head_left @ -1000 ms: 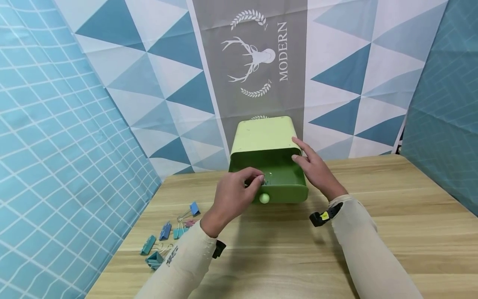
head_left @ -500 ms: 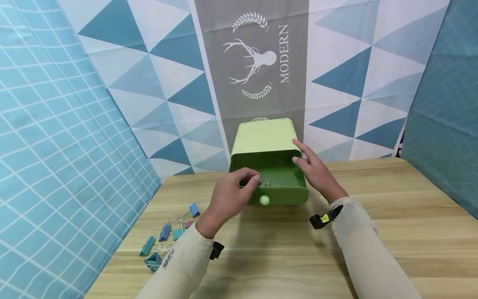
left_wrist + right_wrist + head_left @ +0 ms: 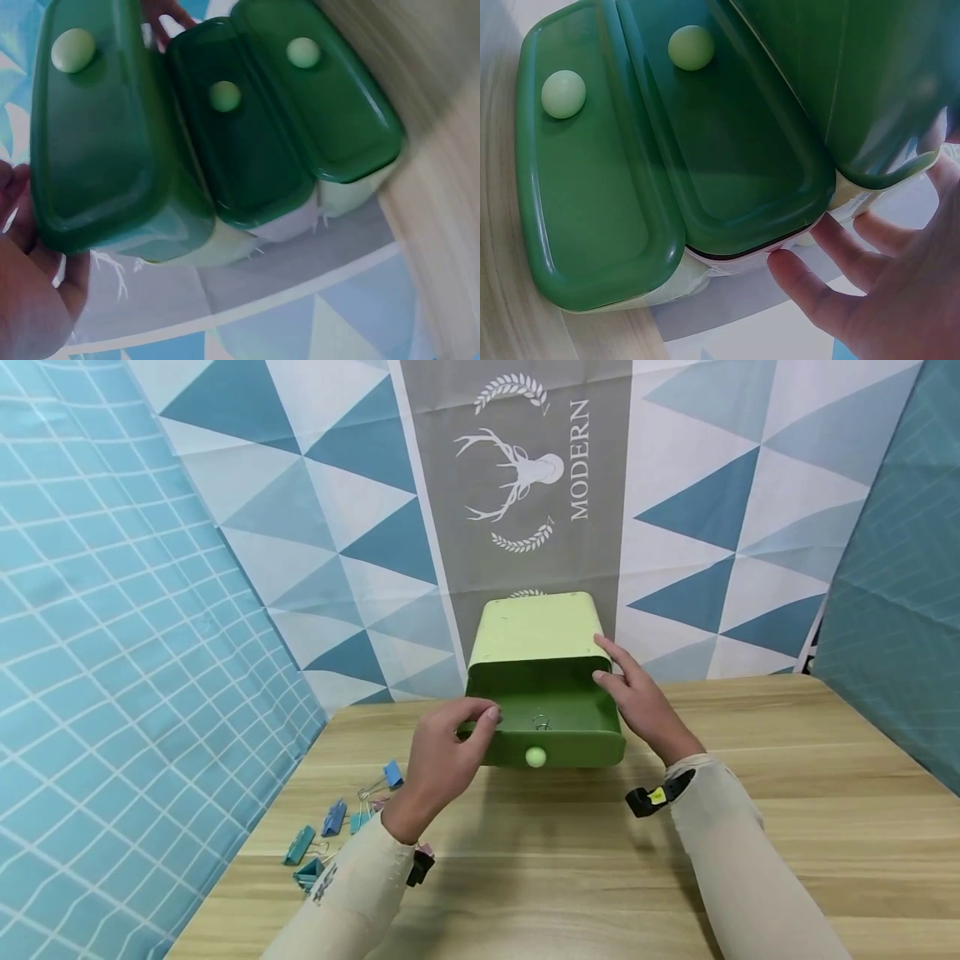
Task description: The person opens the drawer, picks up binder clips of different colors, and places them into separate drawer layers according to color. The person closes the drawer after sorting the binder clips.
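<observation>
A pale green desktop drawer cabinet (image 3: 534,625) stands at the back of the table, its top green drawer (image 3: 577,750) pulled out. Wire handles (image 3: 542,722) show inside that drawer, over its front wall. My left hand (image 3: 447,750) is at the drawer's left front corner, fingers loosely bent with nothing visible between them. My right hand (image 3: 647,706) holds the cabinet's right side, thumb at the front opening and fingers along the outer wall. In the right wrist view, its fingertips lie beside the stacked drawers; the lower drawers (image 3: 600,187) are closed.
Several binder clips, among them a blue one (image 3: 333,817) and a teal one (image 3: 298,845), lie at the left of the wooden table (image 3: 555,877). Patterned cloth (image 3: 352,527) hangs behind the cabinet and along both sides.
My left hand has drawn back left from the drawer's middle to its left corner, leaving the wire handles in plain sight. My right hand has stayed on the cabinet.
</observation>
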The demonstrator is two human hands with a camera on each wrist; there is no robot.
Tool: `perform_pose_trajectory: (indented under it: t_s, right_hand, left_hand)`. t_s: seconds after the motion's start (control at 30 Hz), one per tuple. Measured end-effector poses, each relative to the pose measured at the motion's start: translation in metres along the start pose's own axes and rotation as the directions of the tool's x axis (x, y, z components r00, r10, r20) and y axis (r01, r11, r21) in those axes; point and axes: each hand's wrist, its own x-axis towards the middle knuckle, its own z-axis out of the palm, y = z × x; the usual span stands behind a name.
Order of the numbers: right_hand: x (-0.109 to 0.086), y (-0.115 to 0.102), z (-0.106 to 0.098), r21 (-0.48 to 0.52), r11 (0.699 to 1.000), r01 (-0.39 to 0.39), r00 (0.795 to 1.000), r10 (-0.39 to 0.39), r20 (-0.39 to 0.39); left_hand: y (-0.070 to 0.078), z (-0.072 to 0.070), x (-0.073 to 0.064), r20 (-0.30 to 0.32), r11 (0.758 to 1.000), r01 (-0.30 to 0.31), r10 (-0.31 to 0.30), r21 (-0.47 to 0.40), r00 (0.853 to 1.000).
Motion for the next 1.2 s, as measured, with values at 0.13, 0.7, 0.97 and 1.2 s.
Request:
perform_pose_trajectory:
  t_s: [0.13,0.7,0.97,1.2]
  right_hand:
    - [0.0,0.001,0.001,0.004,1.0,-0.001,1.0,0.001,0.003]
    - [-0.002,-0.003,-0.001,-0.001,1.0,0.017,1.0,-0.017,0.003]
    - [-0.002,-0.001,0.0,0.01,1.0,0.003,1.0,-0.003,0.0]
    - [0.001,0.0,0.0,0.015,1.0,-0.012,1.0,0.012,0.002]
  left_hand:
    - [-0.007,-0.007,-0.005,-0.056,0.998,-0.043,0.041,-0.034,0.998]
    - [-0.032,-0.03,-0.023,-0.083,0.999,0.039,-0.041,-0.03,0.996]
    - [-0.051,-0.041,-0.037,0.0,0.977,0.209,-0.21,-0.028,0.978]
    - [-0.065,-0.053,-0.048,0.136,0.918,0.396,-0.395,0.023,0.908]
